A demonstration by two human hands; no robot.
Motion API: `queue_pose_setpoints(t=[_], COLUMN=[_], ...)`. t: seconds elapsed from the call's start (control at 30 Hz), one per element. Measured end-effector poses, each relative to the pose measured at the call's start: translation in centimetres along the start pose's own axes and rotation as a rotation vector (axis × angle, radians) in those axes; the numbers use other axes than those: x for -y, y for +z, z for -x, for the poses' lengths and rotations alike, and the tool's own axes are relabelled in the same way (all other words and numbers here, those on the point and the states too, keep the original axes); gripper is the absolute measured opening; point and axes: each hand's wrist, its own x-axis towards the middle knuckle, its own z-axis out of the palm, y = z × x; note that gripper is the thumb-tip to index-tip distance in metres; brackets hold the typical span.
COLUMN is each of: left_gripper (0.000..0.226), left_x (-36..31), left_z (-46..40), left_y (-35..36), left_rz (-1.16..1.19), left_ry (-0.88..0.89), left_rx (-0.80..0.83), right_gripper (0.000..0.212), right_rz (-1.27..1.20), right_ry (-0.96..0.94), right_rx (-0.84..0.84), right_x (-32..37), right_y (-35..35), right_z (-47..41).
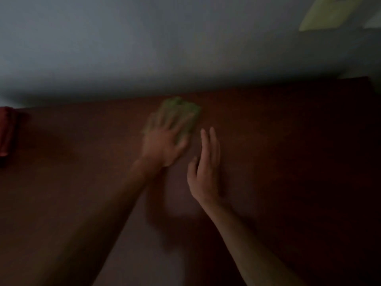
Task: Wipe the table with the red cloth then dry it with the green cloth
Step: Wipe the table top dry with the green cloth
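The scene is dim and blurred. A green cloth [189, 114] lies on the dark brown table [278, 141] near its far edge. My left hand [165, 141] presses flat on the cloth with fingers spread, smeared by motion. To its right is my right hand [205, 172], fingers extended and slightly apart, holding nothing, low over the table surface. The red cloth [7, 131] lies bunched at the far left edge of the view, away from both hands.
A grey wall [165, 48] runs along the table's far edge. A pale yellow-green object [327, 13] shows at the top right, too blurred to identify. The table's far right corner [369, 79] is visible.
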Motion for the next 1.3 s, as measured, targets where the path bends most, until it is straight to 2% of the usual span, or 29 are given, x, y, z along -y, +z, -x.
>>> queue_pose_setpoints(t=[0.07,0.17,0.27,0.37,0.4,0.5,0.67,0.77,0.83,0.9,0.97,1.0,1.17,1.23,1.3], left_gripper=[0.055,0.058,0.057,0.057,0.057,0.061,0.066,0.067,0.062,0.060,0.064,0.066,0.068,0.069,0.067], left_x=[5.5,11.3,9.7,6.0,4.7,-2.0,-19.8,-30.4,-34.0,-33.5,-29.5,-26.6,-9.7,-5.9,-5.9], left_z=[4.0,12.8,17.1,13.9,12.5,7.6,-0.4,-3.5,-4.8,-6.1,-7.2,-7.8,-8.8,-8.0,-7.8], left_y=[0.0,-0.8,-0.7,0.3,0.8,1.2,2.3,3.0,3.3,3.4,3.2,3.1,1.8,1.0,1.0], left_rz=[-0.065,-0.046,0.015,0.006,0.000,0.011,0.023,0.125,0.152,0.165,0.176,0.163,0.039,0.037,0.031], left_ry=[-0.260,-0.713,-1.022,-1.240,-1.235,-0.950,-0.444,-0.147,0.007,0.103,0.090,0.014,-0.533,-0.662,-0.759], left_rx=[-0.057,-0.041,0.036,-0.073,-0.062,-0.047,-0.035,0.030,0.080,0.078,0.043,0.026,-0.021,-0.024,-0.028], right_gripper=[0.064,0.062,0.063,0.061,0.060,0.056,0.052,0.052,0.055,0.058,0.055,0.054,0.054,0.054,0.054], right_rz=[0.038,0.315,0.604,0.700,0.712,0.729,0.702,0.691,0.660,0.638,0.661,0.669,0.691,0.700,0.716], right_ry=[-0.095,-0.069,0.161,0.337,0.336,0.276,0.259,0.263,0.276,0.288,0.280,0.281,0.273,0.273,0.277], right_rx=[0.086,0.053,0.010,-0.007,-0.018,-0.052,-0.087,-0.101,-0.116,-0.137,-0.141,-0.134,-0.126,-0.120,-0.107], right_x=[-3.5,-10.6,-16.5,-19.9,-20.4,-20.8,-21.1,-21.1,-21.0,-21.0,-21.0,-20.9,-20.6,-20.5,-20.6], right_y=[-3.7,-11.1,-18.5,-23.1,-23.5,-23.2,-23.3,-23.3,-23.5,-23.6,-23.6,-23.5,-23.3,-23.3,-23.4], right_z=[-0.7,-3.5,-5.8,-6.4,-6.3,-6.5,-6.5,-6.5,-6.6,-6.7,-6.7,-6.7,-6.7,-6.8,-6.7])
